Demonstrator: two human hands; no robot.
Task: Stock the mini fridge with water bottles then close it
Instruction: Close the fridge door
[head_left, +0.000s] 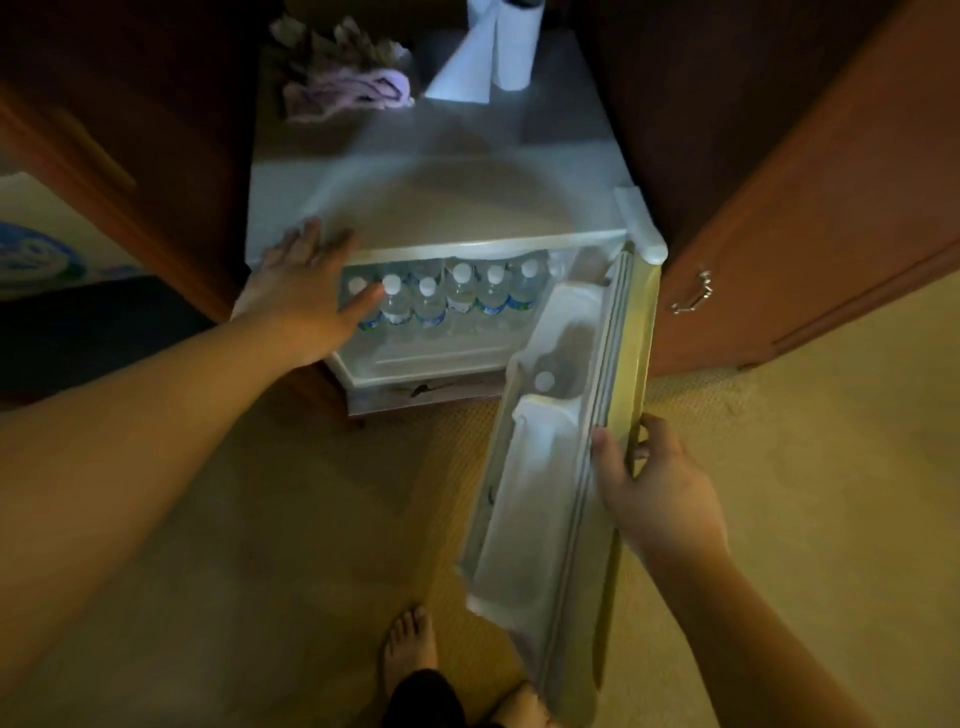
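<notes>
A: What's the room like?

B: Beige carpet (779, 493), with dark wooden cabinet doors (810, 208) on either side of a white mini fridge (415, 208). A paper towel roll (514, 47) and a crumpled cloth (348, 88) sit on its top.

A: And the fridge?

B: Its door (566, 467) stands wide open. Water bottles (457, 293) with white caps stand in rows on the shelf (one more cap (544, 382) shows in the door pocket).

A: The hands?

B: The left hand (306, 296) lies flat, fingers spread, on the fridge's top front corner. The right hand (649, 483) grips the door's outer edge, thumb inside and fingers curled behind.
</notes>
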